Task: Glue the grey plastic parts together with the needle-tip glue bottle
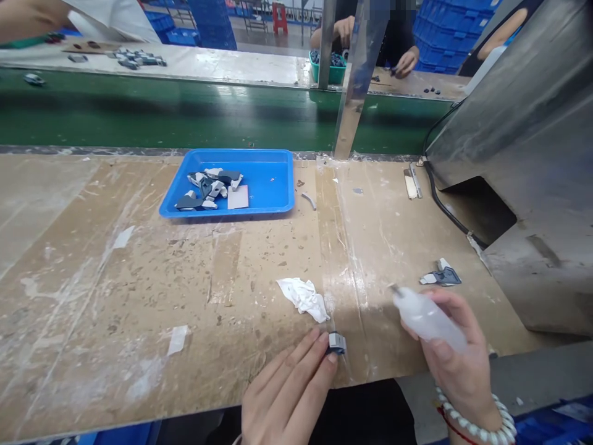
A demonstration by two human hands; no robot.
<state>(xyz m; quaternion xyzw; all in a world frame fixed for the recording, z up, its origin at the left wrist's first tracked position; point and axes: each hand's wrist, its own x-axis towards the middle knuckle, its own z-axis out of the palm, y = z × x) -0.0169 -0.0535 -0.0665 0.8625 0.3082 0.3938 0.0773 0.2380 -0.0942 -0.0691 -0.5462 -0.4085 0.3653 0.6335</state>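
Head view — left hand (287, 389) half-covers small part (337, 343); bottle (428, 319) blurred.

Bare worktop (115, 296) left; metal housing (532, 154) right

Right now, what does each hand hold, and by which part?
Right hand grips a clear squeeze bottle around its body; left hand fingertips press a small grey part.

Small grey/blue plastic part (337, 343) lies on worn tabletop nr front edge, left-hand fingertips touching its left side. Translucent squeeze bottle (428, 320) w/ thin nozzle, tilted, tip pointing up-left, gripped in right hand, above table, right of part, not touching it.
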